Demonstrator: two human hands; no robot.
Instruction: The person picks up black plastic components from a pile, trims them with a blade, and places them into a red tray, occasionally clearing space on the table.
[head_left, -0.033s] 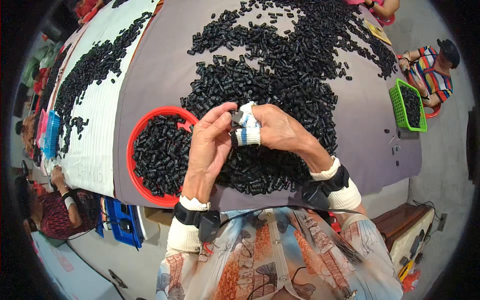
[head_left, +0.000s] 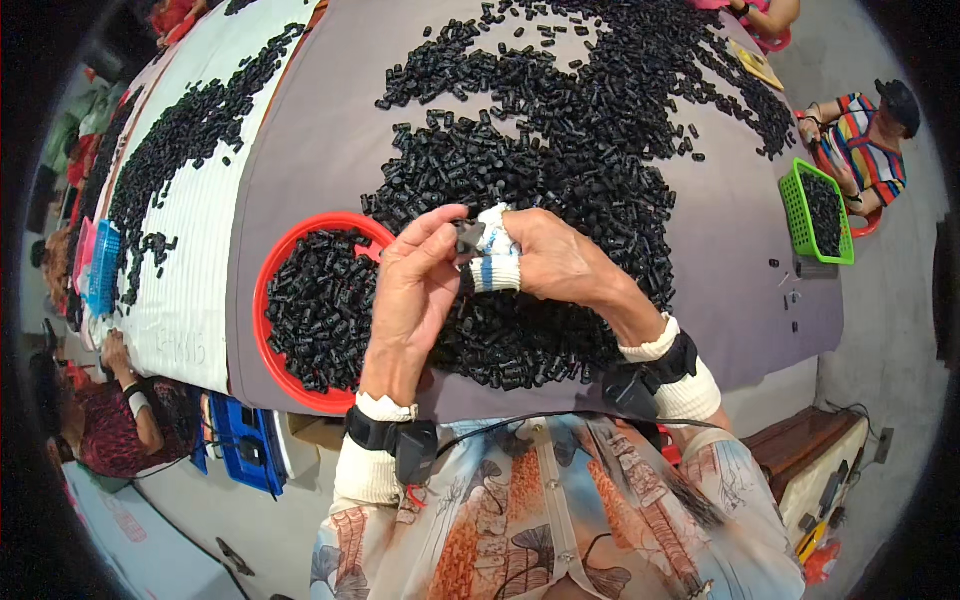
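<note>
My left hand (head_left: 410, 285) is closed, thumb and forefinger pinching a small dark grey part (head_left: 468, 238). Close against it on the right is my right hand (head_left: 565, 255), its fingers curled inward. White wrapping with blue and black bands (head_left: 497, 272) covers the right fingers, so what they grip is hidden. Both hands hover over a broad heap of small black cylindrical parts (head_left: 540, 345) on the grey-covered table (head_left: 310, 150). Left of my left wrist stands a round red basin (head_left: 262, 330) full of similar black parts.
A green basket (head_left: 848, 245) of black parts stands at the table's right edge, near a seated person in a striped shirt (head_left: 870, 140). On the left, a white-covered table (head_left: 190, 340) carries more black parts and a blue basket (head_left: 103, 270). A cable (head_left: 560, 414) runs between my wrists.
My left thumb and forefinger have shifted slightly to the left, showing more of the dark grey part. The right hand stays nearly in place.
</note>
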